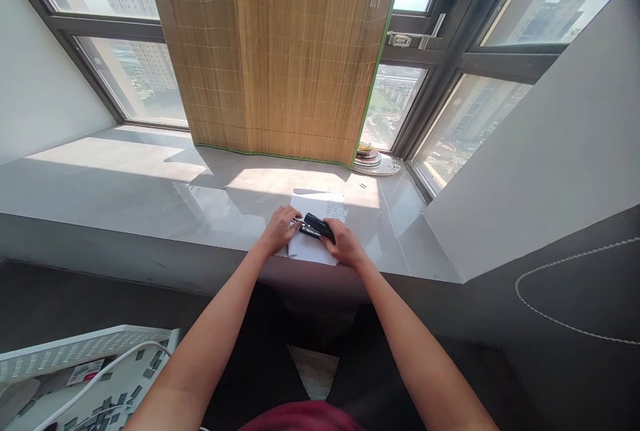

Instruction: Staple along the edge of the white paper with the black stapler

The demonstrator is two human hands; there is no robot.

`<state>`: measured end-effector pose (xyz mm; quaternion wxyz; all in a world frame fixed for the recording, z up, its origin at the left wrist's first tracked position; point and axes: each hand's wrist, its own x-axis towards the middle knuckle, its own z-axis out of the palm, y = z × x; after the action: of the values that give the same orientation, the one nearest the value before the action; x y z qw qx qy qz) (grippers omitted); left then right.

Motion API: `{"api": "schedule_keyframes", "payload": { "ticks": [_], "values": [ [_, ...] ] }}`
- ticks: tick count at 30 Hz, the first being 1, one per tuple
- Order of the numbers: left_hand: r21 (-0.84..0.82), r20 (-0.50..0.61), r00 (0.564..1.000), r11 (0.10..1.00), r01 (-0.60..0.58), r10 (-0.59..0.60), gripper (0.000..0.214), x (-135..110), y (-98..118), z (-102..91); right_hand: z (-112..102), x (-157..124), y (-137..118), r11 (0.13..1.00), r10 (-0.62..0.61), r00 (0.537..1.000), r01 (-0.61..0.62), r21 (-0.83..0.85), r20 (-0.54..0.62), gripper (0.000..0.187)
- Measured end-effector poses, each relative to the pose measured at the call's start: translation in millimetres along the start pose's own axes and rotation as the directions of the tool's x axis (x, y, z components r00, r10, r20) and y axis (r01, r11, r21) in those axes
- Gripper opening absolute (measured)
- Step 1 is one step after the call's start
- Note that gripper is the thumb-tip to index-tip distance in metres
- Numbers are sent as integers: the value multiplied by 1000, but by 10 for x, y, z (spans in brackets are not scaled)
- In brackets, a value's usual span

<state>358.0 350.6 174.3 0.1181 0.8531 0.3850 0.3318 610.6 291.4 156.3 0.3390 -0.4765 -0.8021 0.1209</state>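
Note:
A black stapler (319,226) is held over white paper (313,250) on the window sill, its upper and lower arms spread apart. My right hand (345,243) is closed around the stapler's rear end. At its front end, my left hand (281,228) is closed, with the fingers pinched by a thin silvery piece; I cannot tell whether that piece is loose or part of the stapler. Handwriting shows on the paper's upper right part. Two small dark strips (363,185) lie on the sill beyond the paper.
The pale sill (240,218) ends at a front edge close to my wrists. A bamboo blind (295,58) hangs down to the sill behind the paper. Stacked plates (377,164) stand in the right corner. A white basket (125,338) with a cable sits low at left.

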Motion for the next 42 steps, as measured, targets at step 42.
{"api": "schedule_keyframes", "payload": {
  "ticks": [42],
  "values": [
    [-157,27,997,984,80,-77,15,17,-38,-69,-56,18,-2,998,38,999,-37,56,-22,40]
  ]
}}
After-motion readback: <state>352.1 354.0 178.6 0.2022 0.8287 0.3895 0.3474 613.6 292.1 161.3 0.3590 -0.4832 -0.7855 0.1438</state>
